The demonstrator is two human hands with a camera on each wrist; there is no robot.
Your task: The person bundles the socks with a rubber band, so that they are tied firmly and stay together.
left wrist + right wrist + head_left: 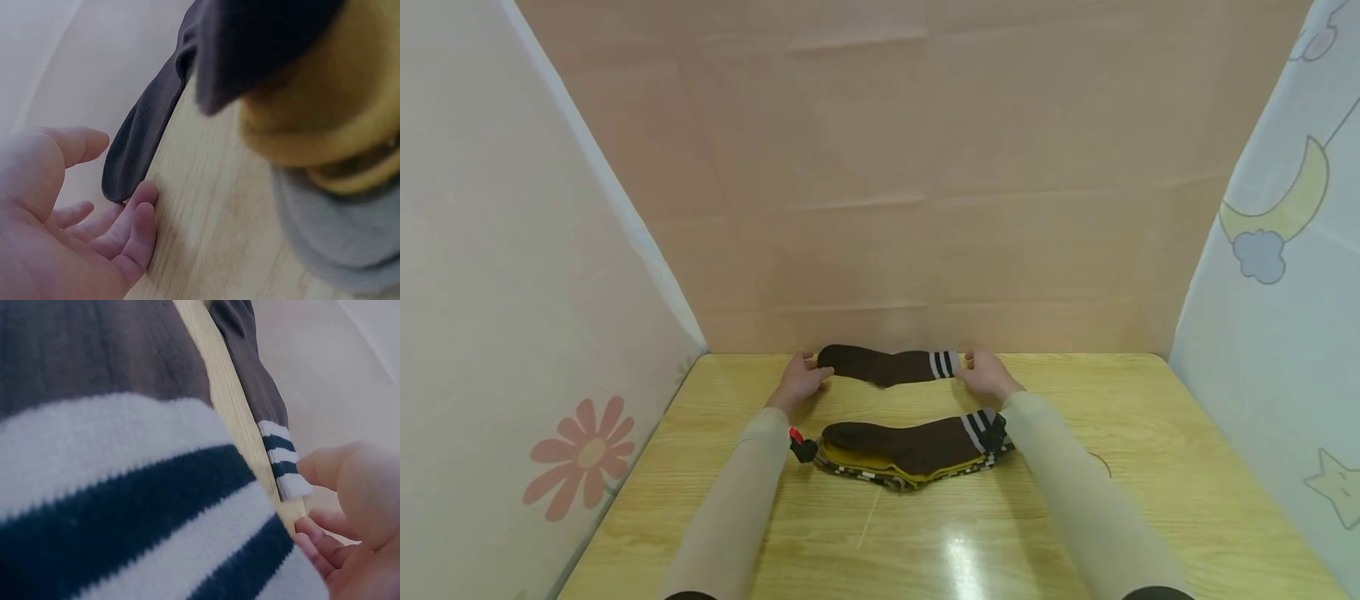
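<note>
Head view: left hand [802,380] and right hand [988,376], fingers loose, flank a dark sock [887,367].

The person is wearing a long, plain cream left sleeve [733,508] and a matching right sleeve [1086,492]. A small black fitting [806,451] with a red patch [795,434] is showing beside the left sleeve, another black piece [994,435] beside the right; a dark curved band [692,595] is edging the left sleeve lowest down.
</note>
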